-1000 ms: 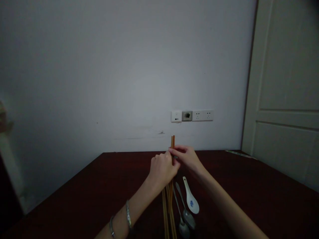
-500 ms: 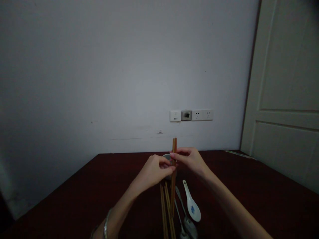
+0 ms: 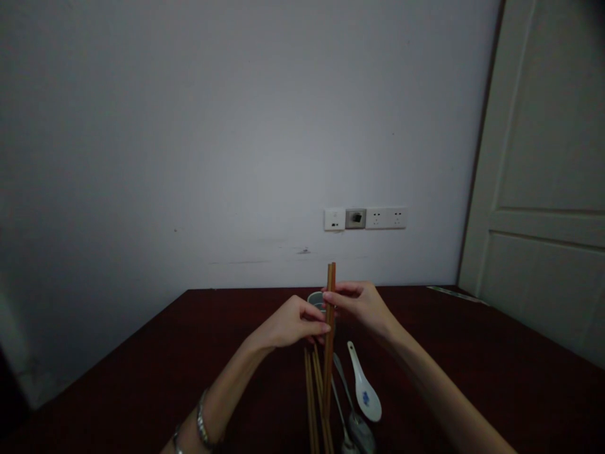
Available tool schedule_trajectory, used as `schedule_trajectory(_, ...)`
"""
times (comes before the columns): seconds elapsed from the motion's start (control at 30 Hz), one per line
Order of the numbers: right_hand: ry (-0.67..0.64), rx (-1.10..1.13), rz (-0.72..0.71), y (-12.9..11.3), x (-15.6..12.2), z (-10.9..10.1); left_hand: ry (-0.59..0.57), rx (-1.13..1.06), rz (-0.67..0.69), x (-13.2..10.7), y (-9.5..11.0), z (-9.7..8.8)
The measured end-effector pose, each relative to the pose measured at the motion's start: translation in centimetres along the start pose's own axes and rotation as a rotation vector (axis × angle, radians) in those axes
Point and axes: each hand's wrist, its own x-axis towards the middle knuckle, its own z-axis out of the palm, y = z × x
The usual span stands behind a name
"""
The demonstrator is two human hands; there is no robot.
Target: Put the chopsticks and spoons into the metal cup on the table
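Note:
A pair of wooden chopsticks (image 3: 329, 359) stands upright side by side in front of me. My right hand (image 3: 362, 304) pinches them near the top. Lower down, the thumb and fingers of my left hand (image 3: 299, 323) close on the same pair. Behind my hands is a round cup or bowl (image 3: 316, 298), partly hidden. More chopsticks (image 3: 311, 403) lie on the table below, to the left of two metal spoons (image 3: 360, 430). A white soup spoon (image 3: 367, 396) with a blue mark lies to their right.
The dark red table (image 3: 165, 366) reaches back to a pale wall (image 3: 236, 157) with sockets (image 3: 376, 218). On the right stands a light door panel (image 3: 553, 157). A thin flat strip (image 3: 456, 294) lies by the table's back right corner.
My left hand has slid slightly down along the chopsticks, uncovering more of the cup or bowl. My right hand keeps its pinch nearly in place. The view has shifted a little.

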Motion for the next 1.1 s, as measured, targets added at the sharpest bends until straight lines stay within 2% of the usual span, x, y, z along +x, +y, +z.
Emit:
schedule_trajectory(0.4, -0.007, 0.018, 0.003, 1.2, 0.5, -0.4, 0.044, -0.037, 0.055, 0.6, -1.0, 0.2)
schedule_trajectory(1.1, 0.015, -0.071, -0.007, 0.8, 0.4, -0.2, 0.055, -0.028, 0.082, 0.9, -1.5, 0.6)
